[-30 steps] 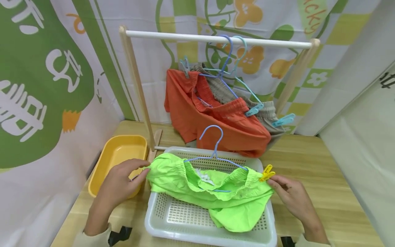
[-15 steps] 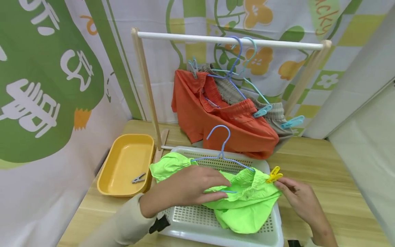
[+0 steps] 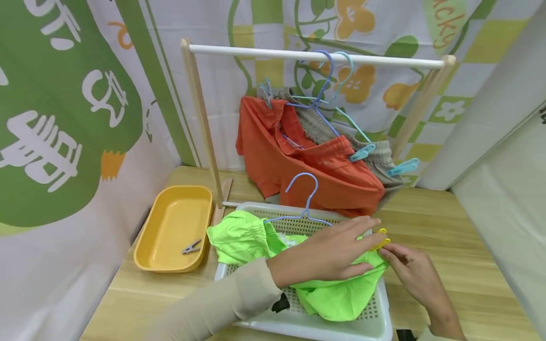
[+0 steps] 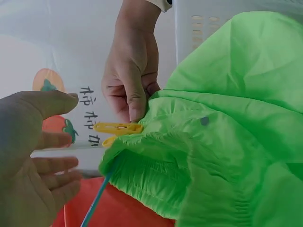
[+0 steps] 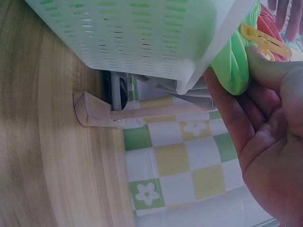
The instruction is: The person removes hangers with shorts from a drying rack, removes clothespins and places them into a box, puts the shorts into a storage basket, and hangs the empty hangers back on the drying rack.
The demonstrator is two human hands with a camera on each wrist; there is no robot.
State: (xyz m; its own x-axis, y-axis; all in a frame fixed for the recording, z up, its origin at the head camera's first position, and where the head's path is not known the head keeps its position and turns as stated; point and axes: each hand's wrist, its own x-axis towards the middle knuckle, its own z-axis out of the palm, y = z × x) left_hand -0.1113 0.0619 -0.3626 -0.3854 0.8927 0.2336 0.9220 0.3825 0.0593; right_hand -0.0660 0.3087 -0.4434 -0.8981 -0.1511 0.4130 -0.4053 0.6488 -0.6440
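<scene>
Bright green shorts [image 3: 236, 237] with an elastic waist lie spread over a white basket [image 3: 387, 312], a blue hanger [image 3: 316, 187] set inside the waistband. A yellow clothespin [image 4: 118, 128] clips the waistband's right end to the hanger. My right hand [image 3: 414, 272] pinches the fabric just beside that clothespin, thumb against curled fingers. Reaching across the shorts, my left hand [image 3: 328, 251] has its fingers spread near the clothespin and partly hides it in the head view. In the left wrist view a gap shows between those fingers and the clothespin.
Behind the basket, orange shorts [image 3: 266, 142] and grey shorts [image 3: 377, 163] hang with clothespins from a rack's white bar [image 3: 256, 52]. At the left, a yellow tub [image 3: 145, 232] holds a grey clothespin [image 3: 192, 246]. Printed curtains stand around the wooden table [image 3: 448, 246].
My left hand has let go of the shorts' left end and swung right across them to the yellow clothespin. The right hand keeps its pinch. The grey clothespin in the tub has come into sight.
</scene>
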